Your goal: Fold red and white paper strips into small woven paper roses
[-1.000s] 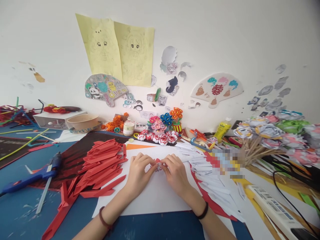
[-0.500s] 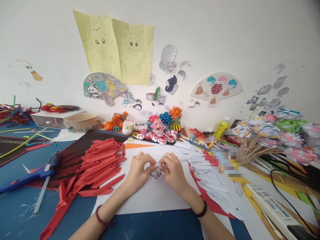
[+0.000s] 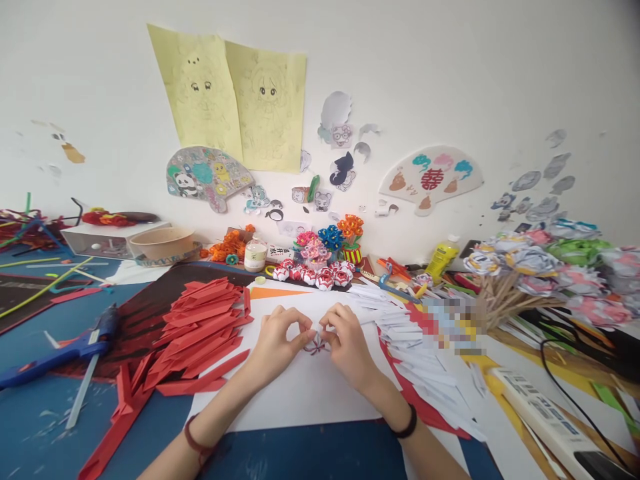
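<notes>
Between my two hands is a small red and white paper flower (image 3: 316, 347), held over a white sheet of paper (image 3: 300, 400). The thumb and forefinger of my left hand (image 3: 280, 337) pinch its left side. From the other side, my right hand (image 3: 347, 343) pinches it with bent fingers. My fingertips cover much of the flower's upper part. A pile of folded red paper strips (image 3: 200, 333) lies to the left of the sheet, and folded white paper strips (image 3: 415, 353) are spread to the right.
A blue glue gun (image 3: 90, 343) lies at the left. Finished red and white paper flowers (image 3: 325, 277) sit at the back. On the right are a power strip (image 3: 555, 413) with a black cable, a yellow bottle (image 3: 443, 259) and a bunch of paper flowers on sticks (image 3: 540, 267).
Both hands stay in almost the same place. My fingertips have shifted slightly on the paper flower, and its red lines show a little differently.
</notes>
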